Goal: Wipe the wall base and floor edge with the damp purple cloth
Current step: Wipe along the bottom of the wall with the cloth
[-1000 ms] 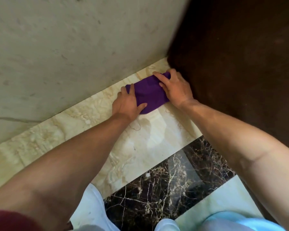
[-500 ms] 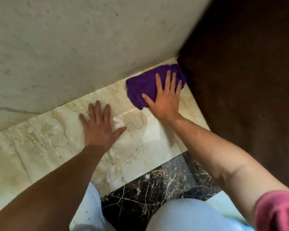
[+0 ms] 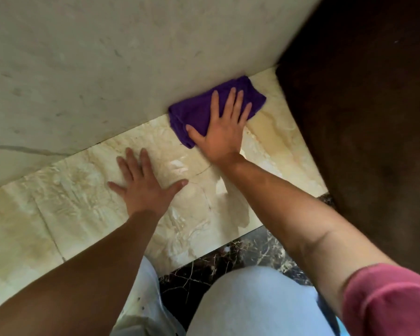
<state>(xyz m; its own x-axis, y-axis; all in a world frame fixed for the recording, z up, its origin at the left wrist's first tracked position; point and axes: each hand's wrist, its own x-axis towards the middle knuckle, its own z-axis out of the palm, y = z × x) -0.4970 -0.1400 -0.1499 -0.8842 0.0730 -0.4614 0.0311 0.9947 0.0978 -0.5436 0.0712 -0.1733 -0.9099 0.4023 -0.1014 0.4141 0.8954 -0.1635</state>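
The purple cloth [image 3: 211,110] lies folded on the pale floor tile [image 3: 87,197], pushed right against the bottom of the wall [image 3: 107,69], near the corner where the dark brown panel [image 3: 361,105] begins. The right hand [image 3: 220,132] is flat on the cloth with the fingers spread, pressing it down, not gripping it. The left hand [image 3: 144,183] is also open and flat, resting on the bare tile well away from the cloth, on the side away from the panel; I think it supports the body.

To wipe well here, I would keep the far edge of the cloth touching the wall during the stroke, press evenly with the whole palm, and lead the cloth fully into the corner, so no strip of dust remains along the joint.
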